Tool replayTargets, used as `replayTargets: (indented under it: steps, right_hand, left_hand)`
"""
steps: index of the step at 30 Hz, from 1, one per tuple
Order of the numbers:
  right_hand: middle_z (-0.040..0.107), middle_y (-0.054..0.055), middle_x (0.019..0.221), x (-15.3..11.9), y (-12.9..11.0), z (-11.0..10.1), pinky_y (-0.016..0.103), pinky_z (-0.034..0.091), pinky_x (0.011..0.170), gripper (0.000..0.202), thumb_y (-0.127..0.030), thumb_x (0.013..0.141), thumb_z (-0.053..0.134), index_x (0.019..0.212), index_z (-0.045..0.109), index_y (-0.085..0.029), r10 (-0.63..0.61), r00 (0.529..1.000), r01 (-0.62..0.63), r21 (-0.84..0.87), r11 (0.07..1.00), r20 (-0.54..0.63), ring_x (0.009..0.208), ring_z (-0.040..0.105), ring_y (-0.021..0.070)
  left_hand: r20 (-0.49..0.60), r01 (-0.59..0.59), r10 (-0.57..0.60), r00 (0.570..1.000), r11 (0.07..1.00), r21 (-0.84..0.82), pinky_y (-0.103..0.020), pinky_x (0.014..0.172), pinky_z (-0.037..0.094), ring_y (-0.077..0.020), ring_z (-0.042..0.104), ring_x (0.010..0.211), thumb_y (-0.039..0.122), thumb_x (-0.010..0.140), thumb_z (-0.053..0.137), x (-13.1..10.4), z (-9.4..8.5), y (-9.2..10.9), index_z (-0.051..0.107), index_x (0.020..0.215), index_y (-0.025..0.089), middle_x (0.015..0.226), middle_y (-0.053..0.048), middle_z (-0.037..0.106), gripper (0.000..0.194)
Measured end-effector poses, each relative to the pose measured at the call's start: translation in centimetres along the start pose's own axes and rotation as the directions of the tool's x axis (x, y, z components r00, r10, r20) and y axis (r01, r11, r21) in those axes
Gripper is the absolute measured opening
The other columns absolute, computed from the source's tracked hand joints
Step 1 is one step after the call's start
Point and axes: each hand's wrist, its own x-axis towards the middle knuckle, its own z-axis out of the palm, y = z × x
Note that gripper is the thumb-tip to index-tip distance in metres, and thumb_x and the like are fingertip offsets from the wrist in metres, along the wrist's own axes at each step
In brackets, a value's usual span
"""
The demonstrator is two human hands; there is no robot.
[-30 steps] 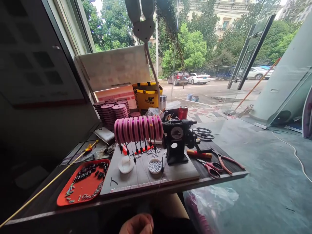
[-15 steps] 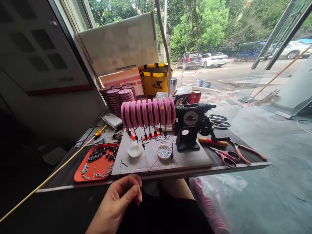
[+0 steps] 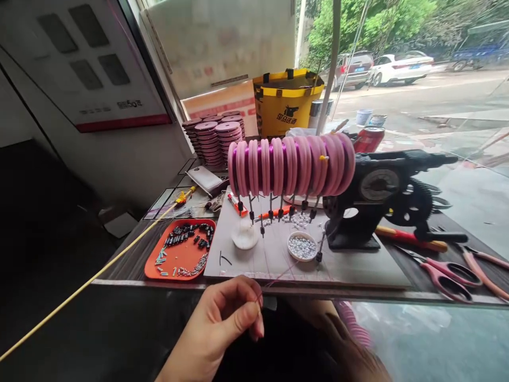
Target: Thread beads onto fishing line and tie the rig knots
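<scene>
Below the table's front edge my left hand [image 3: 228, 321] is closed, thumb and forefinger pinching thin purplish line [image 3: 280, 277]. From there the line runs up to the right over the board. A blurred shape, seemingly my right hand [image 3: 352, 347], is low at right over my lap; its fingers are smeared. Ahead stands a row of pink foam line spools [image 3: 292, 164] mounted on a black hand-cranked winder [image 3: 377, 191]. Several short black clip-like pieces [image 3: 262, 231] hang on lines under the spools. A small bowl of silvery beads [image 3: 302, 246] and a white dish [image 3: 244, 236] sit on the board [image 3: 254, 268].
At left is a red tray [image 3: 181, 260] with black and metal small parts. A yellow rod [image 3: 99, 273] slants across the left side. Scissors [image 3: 445, 273], pliers [image 3: 485, 273] and a red-yellow handle [image 3: 413, 239] lie at right. Behind are stacked spools [image 3: 209, 140] and a yellow bag [image 3: 288, 106].
The view has moved closer and turned left, so the winder appears larger and further right. My left hand keeps its pinch. A blurred hand shape has come in at lower right.
</scene>
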Motion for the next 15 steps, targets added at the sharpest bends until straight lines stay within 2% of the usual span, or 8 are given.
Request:
replayTargets:
  steps: [2,5,7,10,12,13,15]
  right_hand:
    - [0.053,0.009,0.129,1.4,-0.4,1.0,0.029,0.053,0.063,0.046,-0.013,0.076,0.046,0.12,0.052,-0.024,0.072,0.997,-0.073,-0.085,0.994,-0.012,0.087,0.067,0.0234]
    - [0.065,0.004,0.111,2.6,0.2,1.2,0.029,0.051,0.063,0.039,-0.011,0.08,0.036,0.106,0.061,-0.027,0.033,0.999,-0.034,-0.052,0.998,-0.027,0.078,0.068,0.0221]
    - [0.071,0.006,0.096,2.9,1.9,0.1,0.033,0.05,0.065,0.037,-0.015,0.082,0.032,0.093,0.066,-0.024,0.102,0.988,-0.1,0.02,0.995,-0.117,0.076,0.068,0.0254]
    - [0.07,0.02,0.074,3.1,5.9,-2.3,0.043,0.047,0.061,0.04,-0.027,0.081,0.029,0.072,0.066,-0.015,0.301,0.932,-0.292,0.073,0.954,-0.202,0.071,0.066,0.038]
    - [0.069,0.026,0.073,3.2,8.0,-3.5,0.046,0.047,0.059,0.042,-0.028,0.08,0.028,0.069,0.065,-0.011,0.368,0.902,-0.353,0.105,0.93,-0.227,0.072,0.065,0.042]
    - [0.069,0.026,0.073,3.2,8.5,-3.8,0.044,0.047,0.059,0.042,-0.028,0.08,0.029,0.071,0.065,-0.01,0.385,0.894,-0.364,0.132,0.922,-0.228,0.072,0.066,0.0411]
    - [0.071,0.019,0.074,2.9,7.8,-3.8,0.037,0.05,0.06,0.039,-0.028,0.082,0.031,0.077,0.065,-0.011,0.382,0.898,-0.341,0.206,0.917,-0.216,0.072,0.068,0.0332]
  left_hand:
    - [0.012,0.002,-0.002,1.0,1.0,-0.025,-0.019,0.055,0.041,-0.0059,0.048,0.051,0.029,0.07,0.072,0.2,-0.1,0.0,0.063,0.062,0.015,0.07,0.002,0.056,0.019]
    - [0.012,0.016,-0.016,1.0,0.998,-0.064,-0.018,0.053,0.041,-0.0056,0.05,0.051,0.028,0.07,0.072,0.5,-0.4,0.1,0.064,0.064,0.016,0.072,0.002,0.056,0.016]
    - [0.002,0.018,-0.018,1.0,0.997,-0.07,-0.018,0.053,0.042,-0.0057,0.051,0.051,0.028,0.07,0.073,0.6,-0.7,0.0,0.064,0.063,0.016,0.072,0.002,0.057,0.017]
    - [-0.01,0.031,-0.032,0.999,0.997,-0.067,-0.018,0.053,0.042,-0.0064,0.052,0.051,0.028,0.069,0.073,0.7,-0.9,-0.1,0.064,0.062,0.016,0.072,0.001,0.057,0.017]
    - [-0.011,0.047,-0.047,0.999,0.997,-0.068,-0.019,0.053,0.042,-0.0065,0.052,0.05,0.029,0.068,0.074,0.8,-0.7,-0.1,0.065,0.062,0.016,0.072,0.001,0.057,0.017]
    - [-0.016,0.053,-0.054,0.998,0.997,-0.064,-0.02,0.053,0.042,-0.0064,0.051,0.049,0.03,0.067,0.075,0.9,-0.6,0.0,0.065,0.062,0.017,0.073,0.001,0.058,0.017]
    - [-0.047,0.054,-0.056,0.997,0.998,-0.035,-0.022,0.053,0.042,-0.0066,0.05,0.047,0.033,0.064,0.076,1.1,-0.3,0.1,0.065,0.06,0.018,0.073,0.001,0.059,0.019]
